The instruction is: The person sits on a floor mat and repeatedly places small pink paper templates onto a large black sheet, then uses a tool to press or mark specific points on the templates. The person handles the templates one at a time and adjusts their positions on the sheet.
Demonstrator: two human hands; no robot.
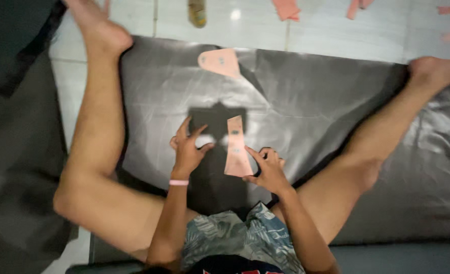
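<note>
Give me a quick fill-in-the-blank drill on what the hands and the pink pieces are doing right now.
1. The right hand touches the long pink piece at its ____ end.
2. The left hand wears a ____ wristband.
3. A second pink piece lies on the grey sheet, ____ from the person than the long one.
4. The person sits with both legs spread and feet ____.

Missing words: lower; pink; farther; bare
</note>
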